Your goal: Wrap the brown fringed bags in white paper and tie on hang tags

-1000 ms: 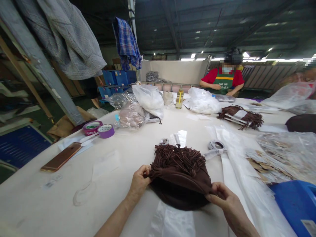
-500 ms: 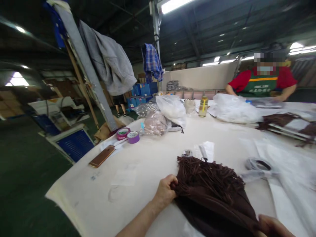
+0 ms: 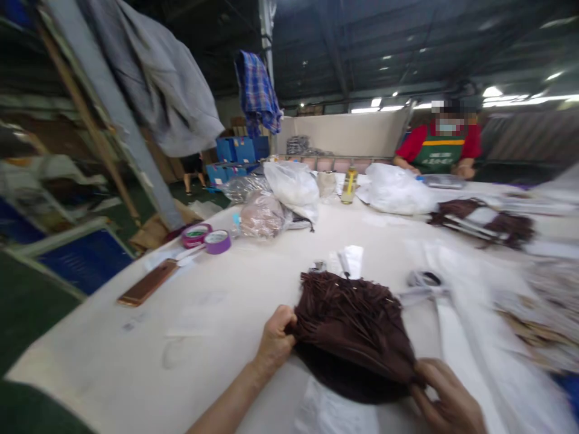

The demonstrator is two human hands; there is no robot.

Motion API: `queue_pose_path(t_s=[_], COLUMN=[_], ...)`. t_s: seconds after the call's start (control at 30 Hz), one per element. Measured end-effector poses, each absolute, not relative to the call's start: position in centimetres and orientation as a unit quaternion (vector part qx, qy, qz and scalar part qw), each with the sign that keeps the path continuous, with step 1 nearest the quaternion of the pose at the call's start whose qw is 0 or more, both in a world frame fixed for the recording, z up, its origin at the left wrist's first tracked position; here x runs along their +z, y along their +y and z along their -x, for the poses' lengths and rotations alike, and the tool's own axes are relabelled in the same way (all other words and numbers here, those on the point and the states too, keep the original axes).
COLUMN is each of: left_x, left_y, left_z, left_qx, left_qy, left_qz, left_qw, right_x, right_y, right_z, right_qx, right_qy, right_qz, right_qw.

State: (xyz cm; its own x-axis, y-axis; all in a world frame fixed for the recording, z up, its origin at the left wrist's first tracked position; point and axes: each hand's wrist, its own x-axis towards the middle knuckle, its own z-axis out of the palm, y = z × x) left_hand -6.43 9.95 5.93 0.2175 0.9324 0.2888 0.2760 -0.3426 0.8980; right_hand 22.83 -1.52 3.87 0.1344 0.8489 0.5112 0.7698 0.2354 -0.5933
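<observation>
A dark brown fringed bag lies on the table in front of me, its strands bunched over the far side. The near edge gapes, showing a dark hollow. My left hand is closed on the bag's left edge. At the near right corner, my right hand pinches the bag's edge between thumb and fingers. A white tag sticks out beyond the far fringe, beside a small shiny metal piece. Clear plastic lies on the near side of the bag.
On the left of the white table are a phone and purple tape rolls. Another tape roll lies right of the bag. Farther back are plastic-wrapped goods, a bottle, more brown fringe and a co-worker.
The view has swung right, so things appear farther left. My right hand has come more fully into view, still gripping the bag's corner, and the bag's near opening shows more.
</observation>
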Motion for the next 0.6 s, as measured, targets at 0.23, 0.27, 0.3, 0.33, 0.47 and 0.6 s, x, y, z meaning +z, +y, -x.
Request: queue_pose_path(t_s=[0.23,0.27,0.3,0.33,0.47,0.6], left_x=[6.0,6.0,6.0,6.2,8.3,11.2], left_y=[11.0,11.1,11.3,11.3,11.0,10.5], left_z=[7.4,7.5,7.6,7.7,7.7,6.4], left_qx=[0.386,0.373,0.363,0.355,0.339,0.310], left_qy=[0.318,0.304,0.298,0.296,0.290,0.241], left_qz=[-0.821,-0.845,-0.860,-0.869,-0.887,-0.918], left_qw=[0.275,0.233,0.201,0.177,0.118,0.062], right_x=[7.8,8.3,8.9,9.5,10.9,10.6], right_y=[-1.3,-1.2,-1.1,-0.9,0.0,0.5], right_z=[-20.3,-20.1,-19.9,-19.7,-18.6,-18.1], right_qx=[-0.054,-0.046,-0.032,-0.012,0.043,-0.013], right_qy=[-0.722,-0.731,-0.739,-0.748,-0.769,-0.783], right_qz=[0.585,0.581,0.576,0.568,0.530,0.508], right_qw=[0.365,0.356,0.348,0.343,0.355,0.359])
